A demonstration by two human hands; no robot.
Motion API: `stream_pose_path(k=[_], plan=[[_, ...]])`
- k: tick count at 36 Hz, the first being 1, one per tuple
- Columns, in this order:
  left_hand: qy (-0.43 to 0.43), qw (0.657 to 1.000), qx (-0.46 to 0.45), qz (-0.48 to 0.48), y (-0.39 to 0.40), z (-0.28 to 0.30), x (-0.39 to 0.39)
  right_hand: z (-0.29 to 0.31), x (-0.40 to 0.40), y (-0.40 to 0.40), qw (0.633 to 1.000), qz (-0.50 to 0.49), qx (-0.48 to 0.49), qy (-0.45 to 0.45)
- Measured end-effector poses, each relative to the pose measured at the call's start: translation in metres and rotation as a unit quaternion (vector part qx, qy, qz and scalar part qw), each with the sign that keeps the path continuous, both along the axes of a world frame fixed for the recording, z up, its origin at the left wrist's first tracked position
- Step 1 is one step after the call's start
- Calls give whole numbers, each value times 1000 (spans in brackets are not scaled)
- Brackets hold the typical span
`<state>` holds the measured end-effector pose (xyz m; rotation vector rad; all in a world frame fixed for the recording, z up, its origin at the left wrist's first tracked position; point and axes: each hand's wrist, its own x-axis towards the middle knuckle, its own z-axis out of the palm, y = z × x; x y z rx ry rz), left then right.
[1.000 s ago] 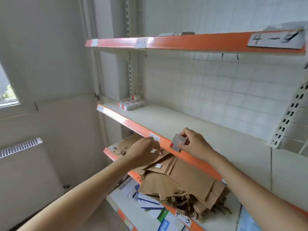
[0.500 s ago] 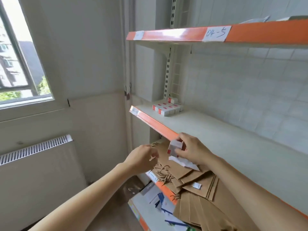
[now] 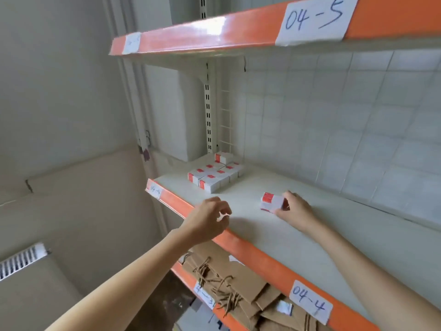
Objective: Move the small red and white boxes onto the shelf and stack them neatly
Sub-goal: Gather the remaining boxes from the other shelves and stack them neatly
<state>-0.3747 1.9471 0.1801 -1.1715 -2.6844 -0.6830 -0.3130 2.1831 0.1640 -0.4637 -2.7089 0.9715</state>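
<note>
We see two bare hands over the middle shelf (image 3: 310,237), whose orange front edge carries two paper labels, one reading 04-4 (image 3: 310,302) and a smaller one (image 3: 155,191) at the left corner that is too blurred to read. The right hand (image 3: 296,210) holds one red and white box (image 3: 272,202), fingers and thumb curled round its right end, and the box sits low on the shelf surface, though we cannot tell whether it touches. The left hand (image 3: 207,219) hovers at the shelf's front edge with its fingers loosely curled; a small pale scrap shows between the fingertips, and we cannot tell what it is. Well apart from the held box, in the back left corner of the same shelf, stands the stack (image 3: 214,175): we count about six boxes laid flat in a tight block, with one more box (image 3: 223,157) on top at the rear. The exact count of the lower layer is hard to make out. Above is a second shelf (image 3: 238,32) with a label reading 04-5 (image 3: 313,17), plus one smaller blank-looking label to its left. Below, a third shelf holds a heap of brown paper bags (image 3: 238,283) with twisted handles. One radiator (image 3: 22,261) shows at the lower left.
</note>
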Motion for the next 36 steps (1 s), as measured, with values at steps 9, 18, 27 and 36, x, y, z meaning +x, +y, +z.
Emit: stream_pose_path(k=[9,18,27,36], plan=[[-85,988,15,-131,72,-14,-58,-5,7,21,992,-12,-123,-1],[-123,953,75,-267,109,-33,-82,-6,16,29,949,-74,-293,89],[-108,950,88,-278,116,-33,-86,-13,9,25,953,-118,-256,111],[-117,963,115,-216,119,-36,-84,-17,12,25,960,-131,-201,143]])
